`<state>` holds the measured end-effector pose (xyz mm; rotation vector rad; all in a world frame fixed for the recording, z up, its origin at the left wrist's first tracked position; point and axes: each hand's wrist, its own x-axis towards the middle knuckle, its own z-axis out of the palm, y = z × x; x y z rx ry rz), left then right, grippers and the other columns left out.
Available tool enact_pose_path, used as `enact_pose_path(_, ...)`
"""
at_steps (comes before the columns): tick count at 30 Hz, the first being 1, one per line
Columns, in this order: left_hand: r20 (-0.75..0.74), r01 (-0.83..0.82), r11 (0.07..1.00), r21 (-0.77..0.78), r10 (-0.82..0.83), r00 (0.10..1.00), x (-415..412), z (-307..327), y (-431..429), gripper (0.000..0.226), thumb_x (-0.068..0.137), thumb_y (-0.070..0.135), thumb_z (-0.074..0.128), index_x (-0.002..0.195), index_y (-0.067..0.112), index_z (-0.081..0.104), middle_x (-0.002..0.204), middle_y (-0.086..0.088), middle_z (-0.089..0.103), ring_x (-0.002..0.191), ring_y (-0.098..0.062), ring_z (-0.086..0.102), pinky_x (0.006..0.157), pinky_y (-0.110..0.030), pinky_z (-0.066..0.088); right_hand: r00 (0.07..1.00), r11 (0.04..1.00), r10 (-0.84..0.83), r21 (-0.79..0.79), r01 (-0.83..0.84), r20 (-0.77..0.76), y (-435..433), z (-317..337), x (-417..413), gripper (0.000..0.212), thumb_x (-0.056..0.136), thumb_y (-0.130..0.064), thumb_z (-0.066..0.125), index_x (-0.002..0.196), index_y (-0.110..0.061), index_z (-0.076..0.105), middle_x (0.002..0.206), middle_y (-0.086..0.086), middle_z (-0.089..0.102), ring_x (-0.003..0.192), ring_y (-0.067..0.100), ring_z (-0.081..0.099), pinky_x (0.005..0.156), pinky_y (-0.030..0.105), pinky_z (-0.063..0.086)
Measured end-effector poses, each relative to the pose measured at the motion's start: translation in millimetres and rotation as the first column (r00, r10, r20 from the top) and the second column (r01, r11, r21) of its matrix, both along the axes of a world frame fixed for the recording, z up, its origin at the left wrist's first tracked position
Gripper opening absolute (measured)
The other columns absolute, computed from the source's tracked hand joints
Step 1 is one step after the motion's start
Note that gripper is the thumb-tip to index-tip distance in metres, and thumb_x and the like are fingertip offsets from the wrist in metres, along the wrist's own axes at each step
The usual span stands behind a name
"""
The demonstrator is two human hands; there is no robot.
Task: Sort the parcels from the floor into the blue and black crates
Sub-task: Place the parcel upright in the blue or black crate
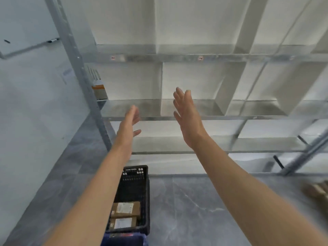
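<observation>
The left hand point(130, 121) and right hand point(186, 119) are up, fingers point(178, 94) straight, holding nothing. Maybe a parcel point(317, 190) lies on the floor point(195, 210), right, nearer the right hand.

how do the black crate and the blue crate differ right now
The black crate has a perforated wall and is mostly in view; only a strip of the blue crate shows, at the bottom edge. The black crate holds two brown parcels; the blue crate's inside is out of view. Both sit on the grey floor, next to each other.
</observation>
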<state>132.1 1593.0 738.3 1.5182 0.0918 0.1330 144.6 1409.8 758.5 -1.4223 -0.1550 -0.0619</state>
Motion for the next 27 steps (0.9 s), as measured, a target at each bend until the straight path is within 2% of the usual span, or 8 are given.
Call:
enact_pose_path(3,-0.010,0.120,0.993,0.004,-0.120,0.993,4,2,-67,0.044,0.104,0.059,0.038,0.132,0.032,0.059,0.135,0.013,0.061,0.125,-0.005,0.056,0.106,-0.045,0.047,0.994,0.994,-0.107,0.016,0.107,0.003,-66,2,-13,0.067,0.107,-0.067,0.020,0.165,-0.035,0.027,0.170,-0.014,0.029,0.156,0.008,0.028,0.130,0.042,0.020)
enact_pose_path(7,-0.031,0.261,0.965,0.013,-0.260,0.965,5,-1,-165,0.052,0.103,0.062,0.038,0.135,0.029,0.060,0.136,0.010,0.061,0.125,-0.006,0.057,0.104,-0.043,0.048,0.972,0.970,-0.234,0.061,0.234,-0.019,-160,-4,-36,0.067,0.107,-0.068,0.023,0.165,-0.034,0.030,0.169,-0.013,0.032,0.156,0.007,0.029,0.130,0.043,0.020)
enact_pose_path(13,-0.101,0.428,0.904,-0.014,-0.427,0.898,-11,-12,-322,0.045,0.103,0.058,0.039,0.127,0.028,0.062,0.134,0.005,0.063,0.125,-0.012,0.058,0.102,-0.044,0.049,0.906,0.900,-0.416,0.107,0.422,-0.072,-305,-19,-82,0.071,0.104,-0.071,0.030,0.164,-0.034,0.031,0.169,-0.013,0.033,0.155,0.007,0.029,0.129,0.040,0.022)
enact_pose_path(17,-0.130,0.544,0.839,-0.027,-0.542,0.830,-25,-18,-424,0.046,0.103,0.057,0.040,0.129,0.026,0.063,0.132,0.006,0.064,0.125,-0.011,0.058,0.102,-0.043,0.049,0.852,0.847,-0.515,0.092,0.523,-0.099,-395,-29,-117,0.086,0.091,-0.079,0.033,0.165,-0.035,0.030,0.169,-0.014,0.032,0.156,0.006,0.028,0.129,0.040,0.022)
enact_pose_path(20,-0.145,0.629,0.777,-0.007,-0.623,0.768,-39,-26,-493,0.048,0.104,0.059,0.038,0.131,0.027,0.061,0.131,0.009,0.064,0.122,-0.009,0.059,0.101,-0.041,0.049,0.795,0.790,-0.593,0.097,0.605,-0.132,-453,-40,-139,0.073,0.102,-0.071,0.027,0.165,-0.034,0.029,0.170,-0.013,0.031,0.155,0.006,0.029,0.129,0.038,0.022)
enact_pose_path(22,-0.168,0.685,0.729,0.006,-0.674,0.719,-49,-33,-535,0.050,0.103,0.061,0.037,0.135,0.030,0.060,0.134,0.012,0.063,0.124,-0.007,0.058,0.104,-0.042,0.049,0.759,0.756,-0.630,0.096,0.648,-0.162,-484,-46,-156,0.071,0.104,-0.069,0.027,0.165,-0.034,0.028,0.170,-0.014,0.030,0.155,0.005,0.027,0.128,0.036,0.021)
enact_pose_path(25,-0.190,0.765,0.644,0.005,-0.750,0.633,-57,-42,-593,0.051,0.102,0.063,0.038,0.135,0.031,0.060,0.134,0.013,0.064,0.126,-0.008,0.058,0.105,-0.042,0.048,0.718,0.716,-0.674,0.088,0.693,-0.171,-523,-55,-175,0.090,0.088,-0.080,0.033,0.165,-0.034,0.026,0.171,-0.014,0.027,0.156,0.004,0.025,0.130,0.038,0.019)
enact_pose_path(27,-0.206,0.805,0.594,-0.007,-0.788,0.580,-62,-46,-628,0.051,0.098,0.067,0.043,0.129,0.033,0.063,0.132,0.012,0.065,0.125,-0.007,0.059,0.105,-0.042,0.049,0.680,0.676,-0.705,0.100,0.730,-0.200,-550,-63,-184,0.095,0.083,-0.085,0.035,0.165,-0.037,0.026,0.171,-0.014,0.027,0.157,0.008,0.025,0.131,0.044,0.017)
